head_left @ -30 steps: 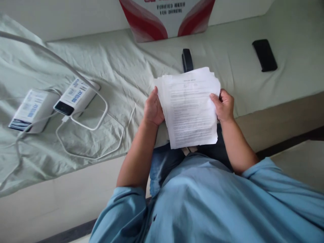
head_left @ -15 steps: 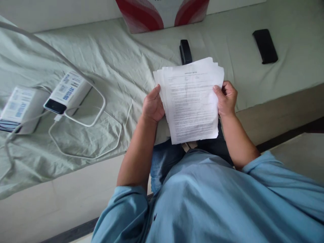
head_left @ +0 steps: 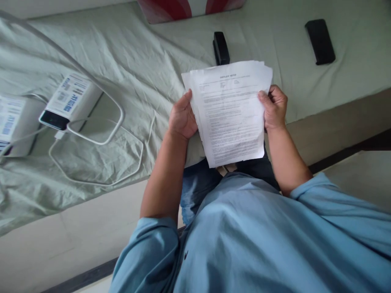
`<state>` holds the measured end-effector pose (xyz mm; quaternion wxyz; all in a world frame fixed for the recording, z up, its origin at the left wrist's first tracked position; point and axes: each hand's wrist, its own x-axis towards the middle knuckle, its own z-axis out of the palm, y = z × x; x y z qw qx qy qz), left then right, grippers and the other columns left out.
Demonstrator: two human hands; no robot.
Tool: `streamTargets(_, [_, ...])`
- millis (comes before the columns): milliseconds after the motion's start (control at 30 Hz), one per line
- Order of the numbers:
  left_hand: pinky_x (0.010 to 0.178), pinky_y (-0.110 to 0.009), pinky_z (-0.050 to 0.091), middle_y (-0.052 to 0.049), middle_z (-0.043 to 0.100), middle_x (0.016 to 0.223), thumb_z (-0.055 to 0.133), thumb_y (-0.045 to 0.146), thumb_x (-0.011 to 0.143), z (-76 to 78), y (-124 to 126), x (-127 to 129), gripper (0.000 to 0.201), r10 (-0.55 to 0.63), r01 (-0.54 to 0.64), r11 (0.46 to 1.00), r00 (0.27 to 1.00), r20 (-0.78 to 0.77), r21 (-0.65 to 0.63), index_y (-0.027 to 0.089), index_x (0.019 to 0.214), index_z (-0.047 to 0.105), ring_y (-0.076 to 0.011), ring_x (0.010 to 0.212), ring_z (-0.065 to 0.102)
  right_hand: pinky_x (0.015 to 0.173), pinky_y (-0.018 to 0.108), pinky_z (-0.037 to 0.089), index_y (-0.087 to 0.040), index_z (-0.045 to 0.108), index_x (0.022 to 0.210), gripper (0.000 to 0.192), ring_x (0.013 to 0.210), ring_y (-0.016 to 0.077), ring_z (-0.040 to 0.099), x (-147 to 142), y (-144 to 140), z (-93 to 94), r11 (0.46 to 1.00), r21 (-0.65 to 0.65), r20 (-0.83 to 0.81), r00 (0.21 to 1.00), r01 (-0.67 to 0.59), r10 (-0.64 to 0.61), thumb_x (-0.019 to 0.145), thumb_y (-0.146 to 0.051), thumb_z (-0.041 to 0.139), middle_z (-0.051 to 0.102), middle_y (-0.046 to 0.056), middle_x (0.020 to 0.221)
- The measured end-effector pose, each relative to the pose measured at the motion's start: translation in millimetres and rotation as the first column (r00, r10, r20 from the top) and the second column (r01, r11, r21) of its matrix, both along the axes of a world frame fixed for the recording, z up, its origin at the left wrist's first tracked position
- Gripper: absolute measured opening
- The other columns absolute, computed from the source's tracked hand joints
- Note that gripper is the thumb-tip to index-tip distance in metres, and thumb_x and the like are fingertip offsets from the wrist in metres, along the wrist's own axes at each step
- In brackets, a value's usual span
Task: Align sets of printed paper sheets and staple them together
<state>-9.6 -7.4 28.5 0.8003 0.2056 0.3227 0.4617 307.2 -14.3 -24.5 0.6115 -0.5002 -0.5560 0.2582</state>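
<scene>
I hold a stack of printed white paper sheets [head_left: 230, 114] upright in front of me, above the edge of a bed. My left hand [head_left: 181, 118] grips the stack's left edge, thumb on the front. My right hand [head_left: 275, 108] grips the right edge, thumb on the top sheet. The sheets' top edges are slightly fanned and uneven. A black stapler [head_left: 220, 48] lies on the sheet just beyond the top of the stack, partly hidden by it.
The bed is covered with a pale green sheet [head_left: 146, 69]. Two white power banks [head_left: 71, 101] with white cables [head_left: 100, 138] lie at the left. A black phone [head_left: 320, 36] lies at the right. A red-and-white box [head_left: 189, 6] stands at the back.
The stack and both hands have risen in the view, towards the stapler. The sheets look more squared together. The camera has tilted down slightly.
</scene>
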Motion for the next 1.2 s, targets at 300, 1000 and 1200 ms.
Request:
streamTargets(300, [0.119,-0.053,0.062,-0.013,0.087,0.11,0.088,0.026,0.088,-2.9,-8,5,0.023,0.014,-0.002,0.996,0.989,-0.147,0.088,0.016,0.105,0.078,-0.0406,0.14,0.074,0.067,0.034,0.056,-0.026,0.056,0.083,0.063,0.076,0.0164,0.063,-2,-2,9.6,0.999,-0.041,0.117,0.993,0.029,-0.024,0.09,-0.086,0.074,0.05,-0.004,0.072])
streamTargets(1000, [0.122,-0.062,0.06,-0.003,0.085,0.128,0.073,0.022,0.098,5.5,-7,6,0.039,0.018,0.008,0.994,0.973,-0.232,0.111,0.033,0.135,0.079,-0.0415,0.153,0.064,0.088,0.046,0.062,-0.031,0.061,0.084,0.063,0.096,0.0243,0.073,-15,-5,31.6,0.996,-0.087,0.146,0.989,0.03,-0.017,0.084,-0.093,0.071,0.062,0.001,0.088])
streamTargets(1200, [0.12,-0.052,0.062,-0.011,0.087,0.12,0.085,0.045,0.096,0.6,-9,7,0.05,0.078,-0.08,0.997,0.987,-0.137,-0.008,0.02,0.138,0.075,-0.0396,0.14,0.074,0.07,0.036,0.055,-0.028,0.061,0.086,0.063,0.081,0.0187,0.064,-17,-11,22.7,0.984,-0.173,0.053,0.998,0.041,-0.032,0.081,-0.086,0.083,0.06,-0.002,0.079])
